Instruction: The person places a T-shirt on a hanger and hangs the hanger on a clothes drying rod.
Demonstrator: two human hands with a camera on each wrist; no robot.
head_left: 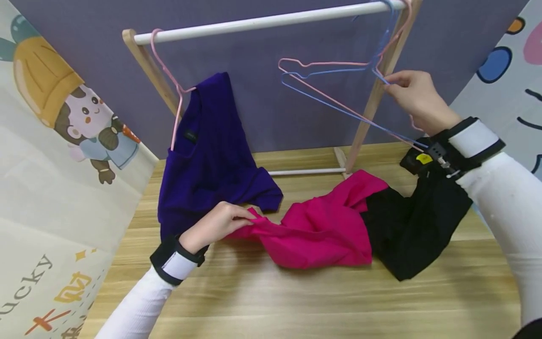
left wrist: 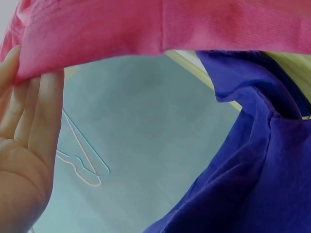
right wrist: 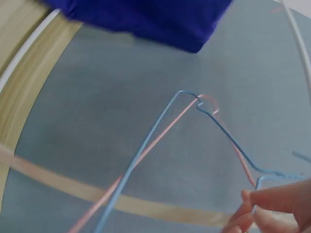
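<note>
With thumb and fingers, my left hand [head_left: 213, 226] pinches the edge of a bright pink garment [head_left: 322, 240], lifting its left end off the table. The left wrist view shows this pink hem [left wrist: 97, 41] stretching away from the fingers. My right hand [head_left: 417, 99] pinches a side of a blue wire hanger [head_left: 338, 70] near its neck. A pink hanger [head_left: 330, 63] overlaps the blue one; both hang at the right end of the rack's rail [head_left: 262, 22]. A dark blue-purple garment [head_left: 216, 141] hangs at the left on another pink hanger [head_left: 164, 66].
A black garment [head_left: 415, 226] lies on the wooden table [head_left: 296, 306], touching the pink one's right end. Behind it sits a small black item with a yellow spot [head_left: 423, 158]. The rack's wooden right leg [head_left: 364, 122] stands behind the hangers. Printed panels [head_left: 63, 188] flank the table.
</note>
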